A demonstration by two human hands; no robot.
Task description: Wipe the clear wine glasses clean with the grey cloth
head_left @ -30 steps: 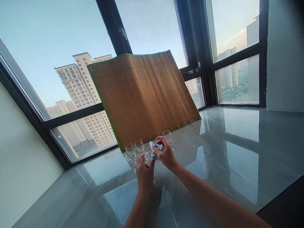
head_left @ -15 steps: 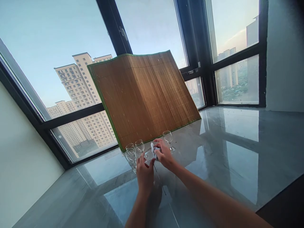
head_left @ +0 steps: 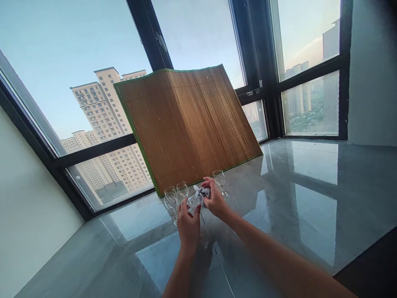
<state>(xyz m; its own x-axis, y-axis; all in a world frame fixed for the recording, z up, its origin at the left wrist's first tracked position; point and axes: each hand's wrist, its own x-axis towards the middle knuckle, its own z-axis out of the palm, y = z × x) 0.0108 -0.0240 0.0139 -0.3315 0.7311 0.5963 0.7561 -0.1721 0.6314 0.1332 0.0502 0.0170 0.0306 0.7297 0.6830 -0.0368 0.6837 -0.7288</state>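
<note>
My left hand [head_left: 188, 225] is curled, thumb and fingers around a small clear stemmed glass [head_left: 192, 201] that looks tilted between my two hands; part of it is hidden by the fingers. In my right hand [head_left: 214, 200] is a bunched white and grey cloth [head_left: 201, 192], held at the glass's right side. Just left of my left hand, clear stemmed glasses [head_left: 170, 203] stand close together. Another stemmed glass [head_left: 182, 189] is behind my left fingertips. One more glass [head_left: 218, 178] stands upright beyond my right hand.
A brown bamboo mat [head_left: 192, 128] with green edging leans against the windows behind the glasses. The glossy grey tiled surface [head_left: 273, 231] reflects the windows. A dark window frame [head_left: 276, 111] and white walls border it.
My right hand has opened slightly and shifted, so more of the bunched cloth shows. My left hand stays nearly in place at the glass. The standing glasses have not moved.
</note>
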